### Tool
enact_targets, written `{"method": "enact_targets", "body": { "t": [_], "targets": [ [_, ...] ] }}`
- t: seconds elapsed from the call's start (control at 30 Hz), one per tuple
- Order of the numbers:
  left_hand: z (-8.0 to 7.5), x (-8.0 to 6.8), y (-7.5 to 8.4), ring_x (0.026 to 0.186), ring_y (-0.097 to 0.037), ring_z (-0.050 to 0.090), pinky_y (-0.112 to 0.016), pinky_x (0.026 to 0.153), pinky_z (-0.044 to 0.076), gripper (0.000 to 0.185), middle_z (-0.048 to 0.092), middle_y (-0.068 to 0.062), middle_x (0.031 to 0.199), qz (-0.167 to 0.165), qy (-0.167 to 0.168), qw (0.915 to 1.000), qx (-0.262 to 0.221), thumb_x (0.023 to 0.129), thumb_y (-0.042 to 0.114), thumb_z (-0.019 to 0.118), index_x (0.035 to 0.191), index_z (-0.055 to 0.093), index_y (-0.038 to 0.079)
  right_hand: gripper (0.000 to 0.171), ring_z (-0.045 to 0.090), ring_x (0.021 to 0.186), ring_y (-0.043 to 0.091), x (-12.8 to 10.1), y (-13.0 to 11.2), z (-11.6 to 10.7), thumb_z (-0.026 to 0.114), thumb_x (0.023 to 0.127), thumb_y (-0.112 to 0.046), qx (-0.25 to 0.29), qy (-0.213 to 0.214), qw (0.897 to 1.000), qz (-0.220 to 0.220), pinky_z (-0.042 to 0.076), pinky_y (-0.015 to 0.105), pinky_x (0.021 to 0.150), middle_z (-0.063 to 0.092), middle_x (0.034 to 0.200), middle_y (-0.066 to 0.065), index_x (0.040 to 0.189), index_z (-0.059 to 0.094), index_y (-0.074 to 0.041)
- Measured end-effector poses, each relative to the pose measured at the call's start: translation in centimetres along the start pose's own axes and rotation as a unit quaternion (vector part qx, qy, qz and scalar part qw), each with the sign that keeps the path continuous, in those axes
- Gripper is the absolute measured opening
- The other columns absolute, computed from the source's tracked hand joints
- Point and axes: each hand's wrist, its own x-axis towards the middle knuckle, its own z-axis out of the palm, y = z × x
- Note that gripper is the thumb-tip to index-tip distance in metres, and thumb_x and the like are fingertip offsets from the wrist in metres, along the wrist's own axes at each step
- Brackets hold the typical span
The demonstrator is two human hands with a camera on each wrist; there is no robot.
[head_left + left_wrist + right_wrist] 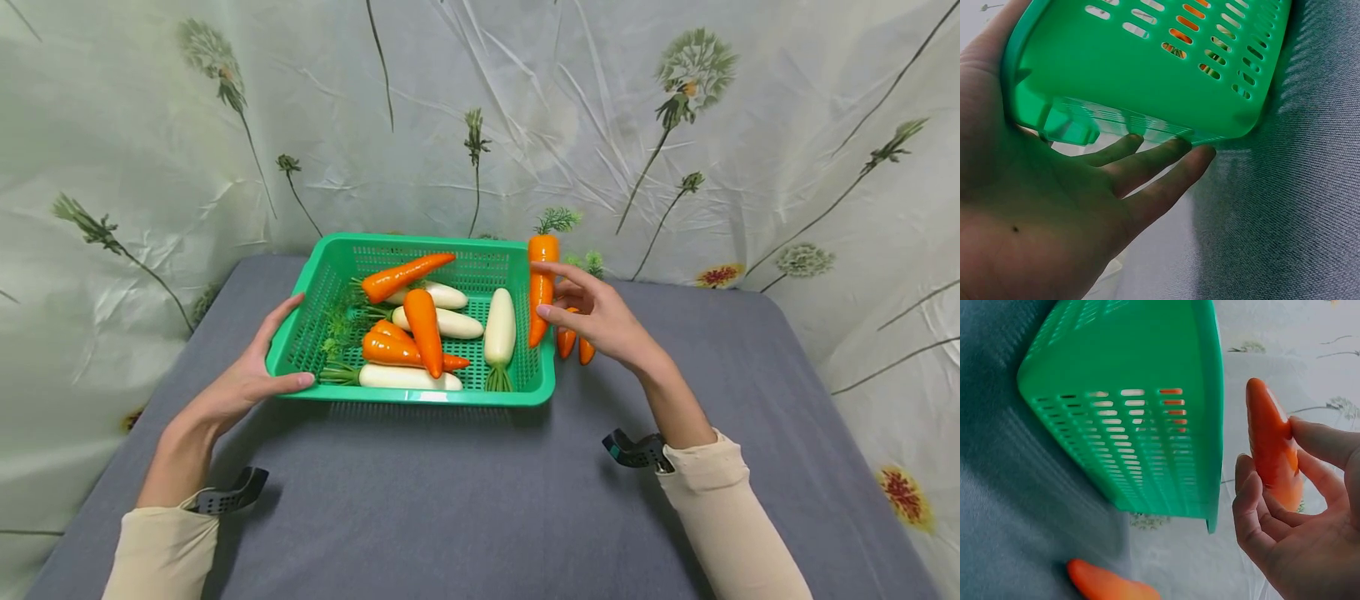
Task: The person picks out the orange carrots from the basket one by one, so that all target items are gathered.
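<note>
From the head view, the right hand (600, 321) pinches an orange carrot (542, 287) between thumb and fingertips, holding it upright with its leafy top up, just past the right wall of the green basket (536, 379). The basket sits on the grey table (465, 500) and holds more carrots and several white radishes (500, 327); two further carrots (576, 343) lie on the table behind the right hand. The left hand (247, 379) rests against the basket's near left corner, fingers straight along the wall and thumb along the near rim. In the left wrist view, that hand (1054, 206) lies open with its fingers (1166, 169) stretched under the basket's (1147, 75) bottom edge, pressing rather than clasping it. In the right wrist view, the carrot (1270, 447) sits between the thumb above and curled fingers (1254, 506) below of the right hand (1297, 544), apart from the basket's (1147, 394) slotted wall; another carrot (1107, 584) lies blurred on the table below. The carrot looks like smooth, glossy moulded plastic, so likely light, stiff and somewhat slippery; the thick upper body seems the surest place to hold, since the tapered tip could slide out of a pinch.
</note>
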Motion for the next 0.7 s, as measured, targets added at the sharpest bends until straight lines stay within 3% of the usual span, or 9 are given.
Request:
{"method": "enact_targets", "body": {
  "t": [0.17, 0.4, 0.7],
  "targets": [
    [0.0, 0.0, 0.0, 0.123, -0.011, 0.039, -0.013, 0.090, 0.042, 0.110, 0.003, -0.013, 0.169, 0.002, -0.001, 1.0000, -0.005, 0.091, 0.006, 0.075, 0.166, 0.004, 0.046, 0.058, 0.063, 0.114, 0.023, -0.3, 0.7, -0.5, 0.069, 0.102, -0.022, -0.002, 0.017, 1.000, 0.008, 0.052, 0.035, 0.093, 0.059, 0.142, 0.006, 0.155, 0.049, -0.029],
    [0.1, 0.0, 0.0, 0.120, -0.008, 0.045, -0.014, 0.089, 0.046, 0.110, 0.005, -0.012, 0.166, 0.005, -0.010, 0.9998, -0.018, 0.092, 0.005, 0.074, 0.166, 0.004, 0.046, 0.058, 0.058, 0.124, 0.025, -0.6, 1.6, -1.0, 0.067, 0.103, -0.025, -0.011, 0.029, 0.999, 0.018, 0.049, 0.041, 0.097, 0.051, 0.155, 0.004, 0.157, 0.046, -0.029],
    [0.0, -0.1, 0.0, 0.120, -0.008, 0.045, -0.014, 0.089, 0.046, 0.110, 0.004, -0.012, 0.167, 0.002, -0.010, 0.9998, -0.015, 0.092, 0.005, 0.074, 0.165, 0.003, 0.046, 0.058, 0.065, 0.106, 0.015, -1.3, 2.9, -1.9, 0.066, 0.103, -0.021, 0.013, 0.050, 0.998, 0.031, 0.058, 0.031, 0.084, 0.061, 0.130, 0.017, 0.158, 0.045, -0.025]
  ]
}}
